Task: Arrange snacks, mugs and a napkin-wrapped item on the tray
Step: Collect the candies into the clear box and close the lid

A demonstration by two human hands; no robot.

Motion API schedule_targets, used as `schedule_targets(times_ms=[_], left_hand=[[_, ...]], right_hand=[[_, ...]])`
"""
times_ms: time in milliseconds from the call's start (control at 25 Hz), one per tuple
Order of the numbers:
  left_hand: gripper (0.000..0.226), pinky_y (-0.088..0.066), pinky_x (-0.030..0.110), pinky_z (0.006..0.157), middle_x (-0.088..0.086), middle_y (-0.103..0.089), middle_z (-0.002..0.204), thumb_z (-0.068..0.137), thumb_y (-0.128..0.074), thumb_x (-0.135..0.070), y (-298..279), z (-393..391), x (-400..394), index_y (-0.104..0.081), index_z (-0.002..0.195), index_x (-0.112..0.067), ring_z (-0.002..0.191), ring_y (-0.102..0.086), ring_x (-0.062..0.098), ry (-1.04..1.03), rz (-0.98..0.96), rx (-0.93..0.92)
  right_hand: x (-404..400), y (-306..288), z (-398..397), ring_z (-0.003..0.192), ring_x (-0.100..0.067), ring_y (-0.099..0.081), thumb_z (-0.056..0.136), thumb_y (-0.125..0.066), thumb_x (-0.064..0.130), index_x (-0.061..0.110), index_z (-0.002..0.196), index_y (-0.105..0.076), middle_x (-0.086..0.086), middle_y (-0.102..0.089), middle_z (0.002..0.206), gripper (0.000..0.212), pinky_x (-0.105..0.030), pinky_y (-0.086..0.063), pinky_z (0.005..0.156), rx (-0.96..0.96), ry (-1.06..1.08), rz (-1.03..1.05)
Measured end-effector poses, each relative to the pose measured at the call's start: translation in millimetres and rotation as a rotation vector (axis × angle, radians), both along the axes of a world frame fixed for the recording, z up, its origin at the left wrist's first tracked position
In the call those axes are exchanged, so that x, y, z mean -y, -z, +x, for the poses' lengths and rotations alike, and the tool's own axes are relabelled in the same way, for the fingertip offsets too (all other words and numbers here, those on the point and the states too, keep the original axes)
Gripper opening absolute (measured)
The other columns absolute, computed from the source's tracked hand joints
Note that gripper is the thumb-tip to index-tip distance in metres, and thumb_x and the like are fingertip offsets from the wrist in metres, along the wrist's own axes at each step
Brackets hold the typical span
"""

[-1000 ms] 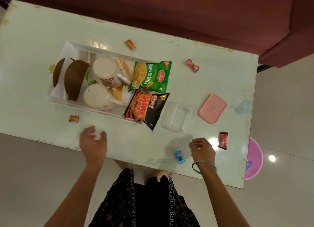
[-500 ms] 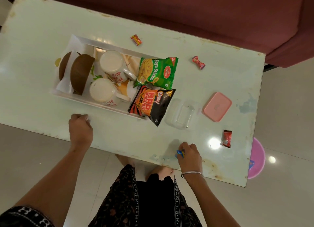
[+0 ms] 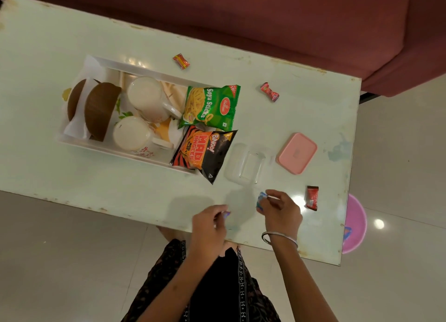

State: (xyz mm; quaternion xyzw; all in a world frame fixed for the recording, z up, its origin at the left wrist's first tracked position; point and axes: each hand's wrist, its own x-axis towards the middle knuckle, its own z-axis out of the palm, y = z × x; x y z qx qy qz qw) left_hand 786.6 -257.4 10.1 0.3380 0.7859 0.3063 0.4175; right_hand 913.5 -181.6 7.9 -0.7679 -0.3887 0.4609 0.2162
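Tray on counter, already packed with mugs and snack packets. Right hand fingers pinching blue candy; left hand fingers closed on something small, unclear what. Risk: candy slipping over the near counter edge, or black packet overhanging tray rim, sliding off.

Both forearms reach up from the bottom edge and draw close together near the middle. The left hand is half curled, its fingers bent inward with the thumb and forefinger pinched on something small that is too blurred to identify. The right hand sits just beside it and a little higher, with 1 thin bangle on the wrist. Its thumb and fingertips pinch a small blue wrapper.
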Motion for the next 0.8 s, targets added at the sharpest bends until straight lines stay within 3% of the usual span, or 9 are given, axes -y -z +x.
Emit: schedule_targets(times_ms=[80, 200, 320, 400, 480, 520, 600, 680, 800], left_hand=[[0.019, -0.049, 0.006, 0.07, 0.006, -0.069, 0.091, 0.084, -0.059, 0.0, -13, 25, -29, -0.068, 0.1, -0.006, 0.073, -0.063, 0.001, -0.069, 0.127, 0.028], [0.024, -0.051, 0.011, 0.074, 0.008, -0.072, 0.091, 0.085, -0.061, -0.005, -22, 36, -74, -0.064, 0.108, -0.007, 0.08, -0.068, 0.013, -0.208, 0.13, 0.119], [0.031, -0.053, 0.03, 0.089, 0.016, -0.068, 0.109, 0.088, -0.054, -0.002, -17, 33, -101, -0.057, 0.119, -0.003, 0.098, -0.066, 0.023, -0.192, 0.028, 0.118], [0.031, -0.054, 0.041, 0.091, 0.017, -0.066, 0.113, 0.089, -0.051, 0.001, -11, 30, -106, -0.058, 0.119, -0.002, 0.102, -0.064, 0.026, -0.175, 0.0, 0.128], [0.027, -0.056, 0.037, 0.086, 0.012, -0.067, 0.11, 0.087, -0.052, 0.002, -5, 26, -102, -0.062, 0.112, -0.004, 0.097, -0.064, 0.022, -0.174, 0.007, 0.111], [0.025, -0.055, 0.029, 0.082, 0.01, -0.068, 0.107, 0.086, -0.053, 0.002, -4, 25, -99, -0.064, 0.108, -0.006, 0.093, -0.064, 0.018, -0.165, 0.018, 0.083], [0.025, -0.049, 0.016, 0.075, 0.009, -0.068, 0.104, 0.086, -0.053, 0.003, -5, 26, -92, -0.064, 0.105, -0.007, 0.087, -0.061, 0.013, -0.125, 0.054, 0.007], [0.028, -0.049, 0.02, 0.08, 0.01, -0.066, 0.105, 0.084, -0.052, 0.005, -5, 29, -88, -0.063, 0.107, -0.007, 0.091, -0.06, 0.015, -0.071, 0.109, -0.05], [0.032, -0.05, 0.031, 0.089, 0.008, -0.06, 0.106, 0.083, -0.052, 0.006, -4, 31, -89, -0.059, 0.112, -0.008, 0.1, -0.058, 0.02, -0.014, 0.147, -0.118]], right_hand=[[-12, -7, -1, 0.056, -0.006, -0.068, 0.077, -0.071, 0.01, 0.022, 0.074, -0.066, 0.013, -0.069, 0.056, 0.014, -0.028, -0.056, 0.071, -0.09, 0.079, 0.069], [-28, -12, -5, 0.064, -0.006, -0.069, 0.081, -0.069, 0.008, 0.015, 0.084, -0.067, -0.003, -0.072, 0.078, 0.008, -0.024, -0.058, 0.071, -0.177, 0.083, 0.102], [-42, -10, -2, 0.079, -0.01, -0.067, 0.087, -0.061, 0.004, 0.009, 0.106, -0.065, -0.003, -0.068, 0.098, 0.02, -0.025, -0.057, 0.078, -0.225, -0.03, 0.061], [-48, -7, 6, 0.088, -0.015, -0.066, 0.087, -0.059, 0.004, 0.01, 0.11, -0.065, -0.002, -0.067, 0.104, 0.024, -0.025, -0.055, 0.082, -0.193, -0.115, 0.06], [-52, -3, 19, 0.095, -0.02, -0.065, 0.086, -0.061, 0.005, 0.01, 0.109, -0.065, -0.005, -0.068, 0.106, 0.024, -0.011, -0.05, 0.078, -0.023, -0.172, 0.13], [-53, 0, 28, 0.098, -0.023, -0.064, 0.085, -0.063, 0.006, 0.011, 0.109, -0.064, -0.007, -0.068, 0.107, 0.025, -0.01, -0.048, 0.077, 0.108, -0.195, 0.16], [-53, 10, 48, 0.109, -0.029, -0.058, 0.083, -0.065, 0.013, 0.015, 0.116, -0.06, -0.011, -0.061, 0.12, 0.033, -0.028, -0.047, 0.086, 0.37, -0.235, 0.108], [-50, 19, 66, 0.118, -0.036, -0.047, 0.083, -0.066, 0.022, 0.022, 0.124, -0.052, -0.014, -0.044, 0.135, 0.044, -0.042, -0.045, 0.091, 0.543, -0.253, -0.1], [-41, 31, 78, 0.113, -0.039, -0.046, 0.086, -0.061, 0.016, 0.019, 0.122, -0.052, -0.018, -0.043, 0.127, 0.037, -0.041, -0.044, 0.082, 0.616, -0.297, -0.172]])
